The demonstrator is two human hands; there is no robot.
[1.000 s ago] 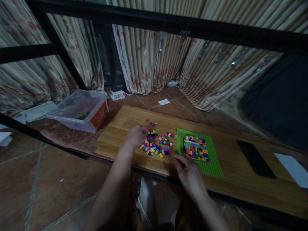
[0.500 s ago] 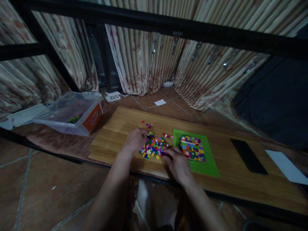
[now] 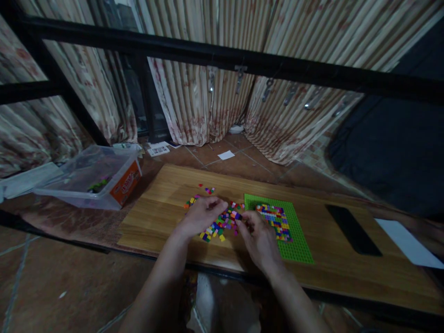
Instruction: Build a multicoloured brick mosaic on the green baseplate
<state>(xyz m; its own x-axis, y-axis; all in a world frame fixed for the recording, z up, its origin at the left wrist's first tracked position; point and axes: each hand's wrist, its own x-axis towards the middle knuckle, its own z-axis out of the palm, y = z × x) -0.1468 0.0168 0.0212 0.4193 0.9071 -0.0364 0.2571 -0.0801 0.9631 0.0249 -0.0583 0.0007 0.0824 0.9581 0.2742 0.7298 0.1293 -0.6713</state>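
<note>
A loose pile of small coloured toy bricks (image 3: 215,227) lies on the wooden board. Over its left part is my left hand (image 3: 203,216), its thumb and fingers pressed together; whatever they may hold is too small to make out. My right hand (image 3: 260,238) is at the pile's right side, pinching a small dark purple brick (image 3: 237,216) between thumb and fingertips. The two hands' fingertips are close but apart. To the right, a green baseplate (image 3: 299,233) carries a built block of multicoloured bricks (image 3: 277,219), partly hidden behind my right hand.
A clear plastic box (image 3: 86,169) with an orange label stands left of the wooden board (image 3: 152,208). A black flat slab (image 3: 354,229) and a white sheet (image 3: 407,243) are on the right. A dark metal bar (image 3: 194,53) crosses beyond the board, in front of striped curtains.
My right hand has moved left from beside the baseplate to the pile and now pinches a dark purple brick. My left hand has shifted right across the pile. The view has turned slightly.
</note>
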